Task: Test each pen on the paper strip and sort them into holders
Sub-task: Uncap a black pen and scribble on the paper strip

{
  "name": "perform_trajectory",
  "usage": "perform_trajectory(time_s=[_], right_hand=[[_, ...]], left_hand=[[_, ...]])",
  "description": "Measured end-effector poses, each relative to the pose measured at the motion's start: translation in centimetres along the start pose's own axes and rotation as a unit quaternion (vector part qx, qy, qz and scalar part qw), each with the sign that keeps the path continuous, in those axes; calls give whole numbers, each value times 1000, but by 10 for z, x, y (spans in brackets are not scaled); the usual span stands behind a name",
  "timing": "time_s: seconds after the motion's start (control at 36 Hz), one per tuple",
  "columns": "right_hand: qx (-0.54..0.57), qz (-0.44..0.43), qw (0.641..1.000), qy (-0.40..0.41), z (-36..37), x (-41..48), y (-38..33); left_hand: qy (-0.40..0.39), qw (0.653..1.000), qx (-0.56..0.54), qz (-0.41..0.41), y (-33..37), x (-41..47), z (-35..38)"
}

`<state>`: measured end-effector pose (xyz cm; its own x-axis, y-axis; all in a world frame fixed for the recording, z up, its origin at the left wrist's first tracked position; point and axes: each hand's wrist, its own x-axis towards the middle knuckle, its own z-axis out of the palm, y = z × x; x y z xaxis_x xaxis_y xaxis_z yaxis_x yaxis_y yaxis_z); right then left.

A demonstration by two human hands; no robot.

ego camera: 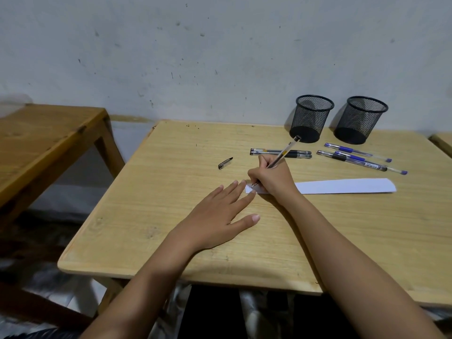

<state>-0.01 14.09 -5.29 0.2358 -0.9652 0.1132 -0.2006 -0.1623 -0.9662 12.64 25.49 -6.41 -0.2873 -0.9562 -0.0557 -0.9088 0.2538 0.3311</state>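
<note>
both forearms reach in over the near bench edge; a pen is under test at the strip's left end.
left hand [220, 211] lies flat, its fingers [234, 192] straight and spread, tips pressing the left end of the paper strip [342, 185] onto the bench [171, 192]. right hand [271, 178] pinches an uncapped black pen [285, 151] in a writing grip, nib on the strip just beside those tips; whether ink shows is too small to tell. loose cap [225, 163] lies apart to the left. two black pens [281, 152] and a cluster of blue pens [359, 157] lie behind the strip. first mesh holder [310, 118] and second mesh holder [360, 119] stand at the back, seemingly empty. judgement: pin the paper firmly so it can't skid, scribble short and small to save room for the other pens, recap before sorting.
</note>
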Motion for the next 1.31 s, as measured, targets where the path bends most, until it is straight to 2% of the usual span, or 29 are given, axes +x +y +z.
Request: perform_trajectory(time_s=[0.61,0.81,1.14,1.22,1.31], right_hand=[[-27,-20,999,3,2,0,2],[-25,-22,999,32,2,-3,0],[-34,-21,999,20,1,-6,-4],[4,-16,999,47,-2,-7,-4],[94,0,994,63,-10,-9,-7]], left_hand=[[-2,1000,5,6,1,0,-2],[-2,1000,3,6,0,0,-1],[9,1000,9,8,0,0,0],[15,1000,7,10,0,1,1],[23,1000,5,11,-1,1,2]])
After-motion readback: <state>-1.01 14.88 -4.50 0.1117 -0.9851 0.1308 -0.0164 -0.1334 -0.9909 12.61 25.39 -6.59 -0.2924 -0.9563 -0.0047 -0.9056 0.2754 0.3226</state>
